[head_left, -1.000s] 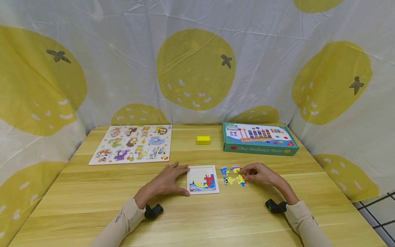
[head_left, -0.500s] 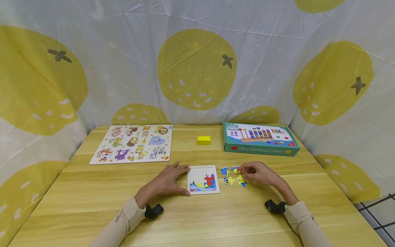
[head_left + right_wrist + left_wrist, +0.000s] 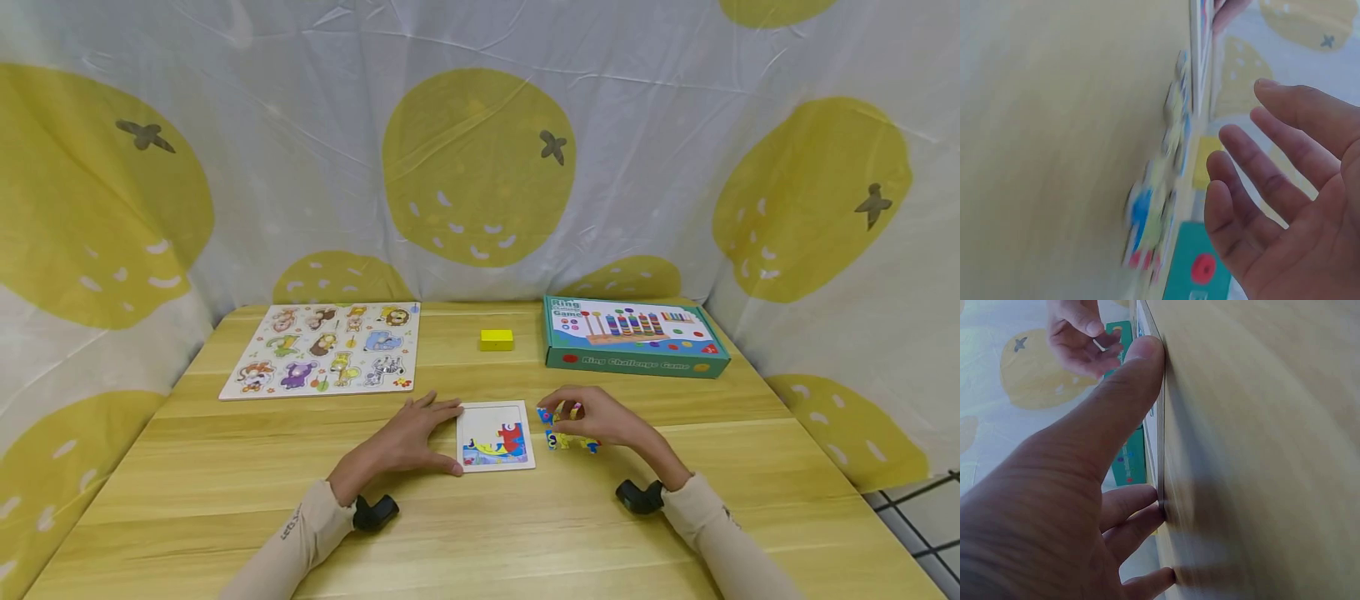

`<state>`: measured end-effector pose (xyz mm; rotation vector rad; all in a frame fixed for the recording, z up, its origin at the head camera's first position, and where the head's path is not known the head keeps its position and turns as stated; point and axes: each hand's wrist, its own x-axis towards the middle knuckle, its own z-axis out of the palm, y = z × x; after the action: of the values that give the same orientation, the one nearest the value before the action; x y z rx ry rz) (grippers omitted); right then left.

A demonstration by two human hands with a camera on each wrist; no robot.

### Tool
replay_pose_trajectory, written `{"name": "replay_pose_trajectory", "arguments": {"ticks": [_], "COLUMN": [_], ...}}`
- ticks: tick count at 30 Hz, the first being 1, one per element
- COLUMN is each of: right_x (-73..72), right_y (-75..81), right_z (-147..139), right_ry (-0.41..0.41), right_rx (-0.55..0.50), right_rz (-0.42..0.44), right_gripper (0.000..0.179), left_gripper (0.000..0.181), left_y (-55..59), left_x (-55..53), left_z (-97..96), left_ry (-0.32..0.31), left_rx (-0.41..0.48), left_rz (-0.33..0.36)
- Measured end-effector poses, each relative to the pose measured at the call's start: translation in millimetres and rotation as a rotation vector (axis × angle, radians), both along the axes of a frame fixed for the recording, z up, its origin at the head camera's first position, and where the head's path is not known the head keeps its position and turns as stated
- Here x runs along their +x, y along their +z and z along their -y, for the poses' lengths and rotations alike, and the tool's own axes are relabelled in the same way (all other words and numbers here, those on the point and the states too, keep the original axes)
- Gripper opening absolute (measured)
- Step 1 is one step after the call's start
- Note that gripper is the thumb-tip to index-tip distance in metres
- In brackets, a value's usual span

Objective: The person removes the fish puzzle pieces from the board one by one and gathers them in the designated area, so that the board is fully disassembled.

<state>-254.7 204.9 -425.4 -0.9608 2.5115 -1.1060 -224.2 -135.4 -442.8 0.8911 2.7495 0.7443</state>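
My left hand (image 3: 411, 433) lies beside a small square puzzle tray (image 3: 528, 437), thumb and fingertips touching its left edge. Part of a blue, yellow and red picture fills the tray's lower right. Bent over loose puzzle pieces just right of the tray is my right hand (image 3: 596, 414). A blue piece (image 3: 544, 415) shows by its fingertips, and a yellow piece (image 3: 565, 441) lies below. In the right wrist view, my right fingers (image 3: 1266, 175) are loosely bent and spread, with nothing visible between them. The hand partly covers the pieces in the head view.
A board of animal pictures (image 3: 322, 350) lies at the back left. A yellow block (image 3: 496, 340) sits at the back middle, and a green Ring Challenge Game box (image 3: 636, 337) at the back right. Patterned cloth (image 3: 480, 167) hangs behind the wooden table (image 3: 480, 533).
My right hand has moved left over the loose pieces, toward the tray, from the upper right piece to the upper left one. The left hand and tray stay in place.
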Motion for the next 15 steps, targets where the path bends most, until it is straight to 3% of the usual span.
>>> {"name": "replay_pose_trajectory", "arguments": {"ticks": [8,15], "right_x": [-0.9,2.6], "right_y": [2.4,1.7], "right_z": [25,42], "right_ry": [0.043,0.088], "right_rx": [0.018,0.152], "right_rz": [0.002,-0.079], "right_gripper": [0.040,0.045], "left_gripper": [0.091,0.090], "left_y": [0.3,0.4], "left_x": [-1.0,0.0], "left_z": [-0.3,0.3], "left_ry": [0.008,0.009], "left_rx": [-0.010,-0.006], "left_rz": [0.004,0.010]}}
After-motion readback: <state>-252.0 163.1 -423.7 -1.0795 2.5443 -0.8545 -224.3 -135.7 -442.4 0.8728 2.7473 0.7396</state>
